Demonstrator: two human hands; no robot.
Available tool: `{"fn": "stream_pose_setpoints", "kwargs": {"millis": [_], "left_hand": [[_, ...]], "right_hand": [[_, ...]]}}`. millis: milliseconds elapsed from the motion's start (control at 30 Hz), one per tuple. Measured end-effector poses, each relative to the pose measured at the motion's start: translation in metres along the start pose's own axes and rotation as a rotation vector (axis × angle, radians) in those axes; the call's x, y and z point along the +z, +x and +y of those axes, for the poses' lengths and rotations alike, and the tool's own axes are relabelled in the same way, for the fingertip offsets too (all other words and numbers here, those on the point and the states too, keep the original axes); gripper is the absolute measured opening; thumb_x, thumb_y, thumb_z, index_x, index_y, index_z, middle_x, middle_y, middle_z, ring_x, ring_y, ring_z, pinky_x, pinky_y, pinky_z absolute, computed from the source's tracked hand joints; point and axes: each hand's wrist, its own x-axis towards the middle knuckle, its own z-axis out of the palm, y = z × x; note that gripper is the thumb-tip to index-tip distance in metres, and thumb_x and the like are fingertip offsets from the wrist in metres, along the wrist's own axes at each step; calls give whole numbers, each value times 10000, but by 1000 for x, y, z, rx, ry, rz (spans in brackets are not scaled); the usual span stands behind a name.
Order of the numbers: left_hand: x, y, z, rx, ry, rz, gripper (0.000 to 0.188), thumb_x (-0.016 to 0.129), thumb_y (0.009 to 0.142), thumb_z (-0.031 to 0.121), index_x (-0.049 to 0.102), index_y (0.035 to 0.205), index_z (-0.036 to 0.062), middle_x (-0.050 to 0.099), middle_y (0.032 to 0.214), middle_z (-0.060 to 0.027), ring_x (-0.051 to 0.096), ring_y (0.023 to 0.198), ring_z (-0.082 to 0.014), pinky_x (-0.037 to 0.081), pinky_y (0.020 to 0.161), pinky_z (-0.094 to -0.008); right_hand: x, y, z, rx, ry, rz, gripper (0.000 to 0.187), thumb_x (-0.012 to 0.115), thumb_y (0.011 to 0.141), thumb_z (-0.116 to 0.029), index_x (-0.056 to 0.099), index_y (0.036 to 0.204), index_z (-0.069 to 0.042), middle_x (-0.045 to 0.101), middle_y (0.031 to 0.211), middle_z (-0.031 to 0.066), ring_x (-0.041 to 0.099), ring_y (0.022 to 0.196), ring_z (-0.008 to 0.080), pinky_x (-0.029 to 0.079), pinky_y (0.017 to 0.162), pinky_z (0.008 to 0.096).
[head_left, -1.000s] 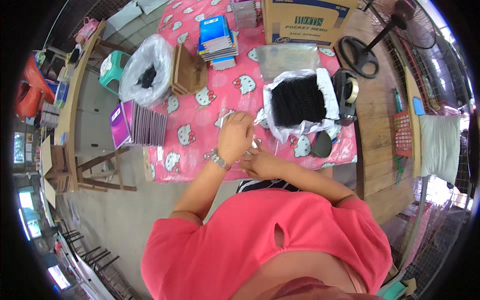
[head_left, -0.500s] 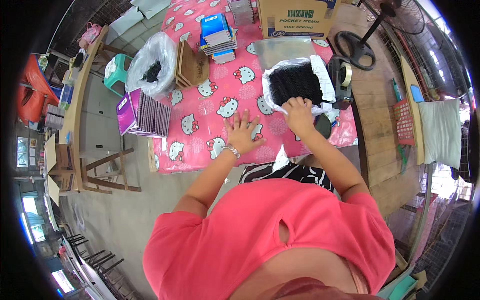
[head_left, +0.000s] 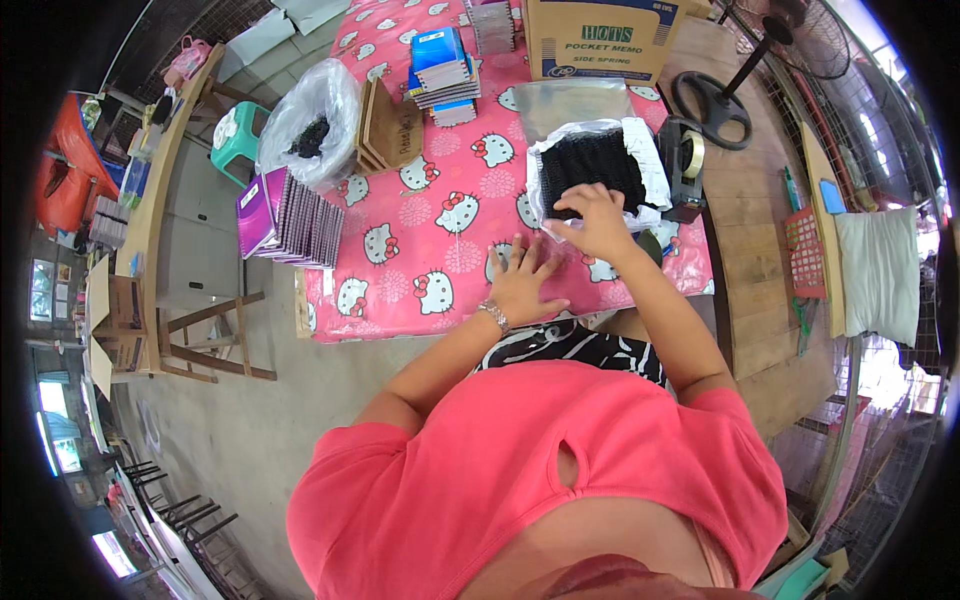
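Note:
My left hand (head_left: 522, 287) lies flat on the pink patterned tablecloth (head_left: 415, 212), fingers spread and nothing in them. A bracelet circles its wrist. My right hand (head_left: 598, 225) is over the near edge of a white, paper-lined box; its fingers are bent, and the thumb stands apart from them. I can make out nothing between them. Inside the box lie many black spiral binding coils (head_left: 592, 165), packed side by side. The right hand covers the near part of the coils and of the box rim.
Purple spiral notebooks (head_left: 290, 222) stand stacked at the left, near a clear bag (head_left: 310, 95) and wooden boards (head_left: 393, 130). Blue notebooks (head_left: 440, 62) and a cardboard box (head_left: 600, 38) sit farther back. A tape dispenser (head_left: 685, 170) is right of the coils.
My left hand has slid right along the tablecloth, closer to the coil box. My right hand has shifted slightly, its thumb now showing apart from the fingers. The view has shifted a little.

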Motion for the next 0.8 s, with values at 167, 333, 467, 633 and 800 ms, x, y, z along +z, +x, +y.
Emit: {"fn": "stream_pose_setpoints", "kwargs": {"millis": [167, 333, 467, 633, 800], "left_hand": [[-6, -16, -25, -63, -52, 239, 880, 545, 729, 714, 359, 1438, 228, 235, 1520, -169, 99, 1415, -427, 48, 1044, -713], [-1, -38, -22, -97, -14, 164, 904, 542, 738, 705, 291, 1470, 237, 134, 1558, -151, 93, 1414, -438, 57, 1009, -752], [22, -49, -21, -159, 36, 118, 906, 513, 737, 733, 260, 1478, 276, 128, 1558, -155, 106, 1409, -447, 49, 991, -772], [26, -44, -16, -132, 21, 149, 902, 504, 723, 754, 294, 1466, 287, 115, 1556, -176, 85, 1411, -454, 25, 969, -791], [31, -51, -20, -100, -20, 182, 889, 532, 698, 753, 334, 1446, 316, 114, 1561, -144, 22, 1415, -451, 17, 935, -818]], "right_hand": [[-2, 68, 1, 135, 57, 101, 172, 661, 785, -275, 687, 840, -115, 659, 923, 60, 588, 933, 284, 415, 802, 455], [66, 179, 19, 221, 571, 4, 277, 626, 847, -292, 652, 943, -33, 671, 869, 132, 648, 800, 274, 509, 740, 365], [114, 258, -19, 876, 1505, -53, 585, 665, 852, -374, 459, 1251, 0, 555, 1161, 191, 588, 974, 331, 494, 851, 454], [142, 311, -36, 1092, 1480, 121, 947, 752, 764, -421, 187, 1405, -12, 457, 1265, 258, 545, 1055, 396, 460, 926, 522], [156, 332, -48, 1316, 1297, 400, 1130, 827, 696, -311, -2, 1406, -14, 496, 1239, 246, 579, 995, 397, 482, 891, 536]]}}
